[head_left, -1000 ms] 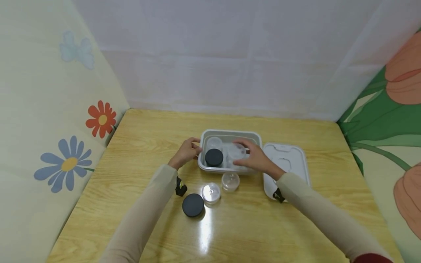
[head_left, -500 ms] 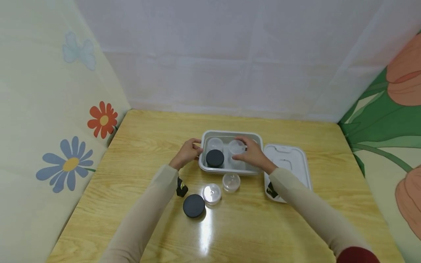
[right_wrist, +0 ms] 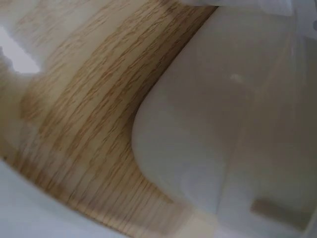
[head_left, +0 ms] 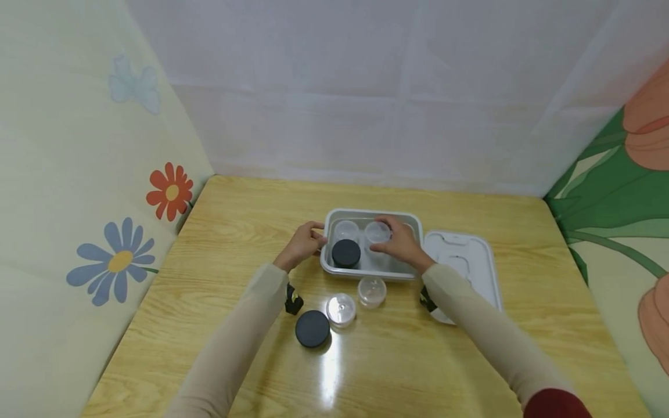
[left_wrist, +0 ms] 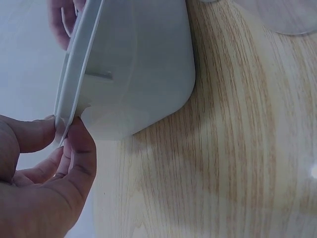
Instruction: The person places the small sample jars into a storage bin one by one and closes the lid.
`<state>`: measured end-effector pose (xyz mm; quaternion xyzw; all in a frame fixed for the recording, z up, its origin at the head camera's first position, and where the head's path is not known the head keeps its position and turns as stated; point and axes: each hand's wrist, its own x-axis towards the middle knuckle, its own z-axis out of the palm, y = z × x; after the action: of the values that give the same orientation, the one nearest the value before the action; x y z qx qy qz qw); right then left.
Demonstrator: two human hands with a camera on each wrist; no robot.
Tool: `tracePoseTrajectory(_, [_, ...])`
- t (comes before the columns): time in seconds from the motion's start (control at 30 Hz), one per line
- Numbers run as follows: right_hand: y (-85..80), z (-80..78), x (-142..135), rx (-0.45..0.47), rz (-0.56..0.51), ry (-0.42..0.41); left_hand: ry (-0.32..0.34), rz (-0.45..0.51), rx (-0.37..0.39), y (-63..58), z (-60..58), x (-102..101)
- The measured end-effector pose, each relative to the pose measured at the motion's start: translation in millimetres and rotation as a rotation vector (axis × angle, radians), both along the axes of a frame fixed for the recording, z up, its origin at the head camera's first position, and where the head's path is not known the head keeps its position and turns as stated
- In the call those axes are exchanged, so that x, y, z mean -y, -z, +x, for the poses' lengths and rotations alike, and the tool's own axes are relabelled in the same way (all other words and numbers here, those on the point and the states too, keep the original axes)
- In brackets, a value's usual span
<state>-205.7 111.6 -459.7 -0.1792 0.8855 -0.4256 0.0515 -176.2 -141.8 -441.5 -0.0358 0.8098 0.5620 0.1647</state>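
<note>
A white rectangular plastic box (head_left: 371,273) stands on the table without its lid. My left hand (head_left: 303,244) pinches the box's left rim between thumb and fingers, seen closely in the left wrist view, where the box wall (left_wrist: 143,64) shows. Inside the box, my right hand (head_left: 401,241) holds a small clear round jar (head_left: 377,232) near the back wall. To the left of that jar lie another clear jar (head_left: 346,231) and, in front of it, a black-lidded round jar (head_left: 346,253). The right wrist view shows the box's outer side (right_wrist: 198,114) but not the hand.
In front of the box are two clear round jars, one close to its wall (head_left: 372,291) and one nearer me (head_left: 341,310). A black round lid or jar (head_left: 312,329) sits beside them. The white box lid (head_left: 462,255) lies at the right, partly under my right forearm.
My right hand has shifted the clear jar toward the box's back wall and lowered it there. The left hand keeps its grip on the rim. The head view has moved slightly.
</note>
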Motion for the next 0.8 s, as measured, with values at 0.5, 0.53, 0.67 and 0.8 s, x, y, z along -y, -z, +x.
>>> tracePoseTrajectory(0.5, [14.8,-3.9,8.9,-0.026,0.001,-0.007,-0.005,0.011,0.013,-1.8,0.8,-0.6])
tracePoseTrajectory(0.53, [15.6,-4.1,9.1,-0.035,0.003,-0.005,-0.008,0.012,0.016,-2.1,0.7,-0.7])
tracePoseTrajectory(0.67, [17.7,-4.8,10.4,-0.058,-0.005,-0.006,-0.012,0.006,0.023,-2.9,0.6,-0.6])
tracePoseTrajectory(0.8, [19.3,-6.2,11.5,-0.056,0.006,-0.007,-0.008,0.0,0.018,-2.4,0.6,-0.3])
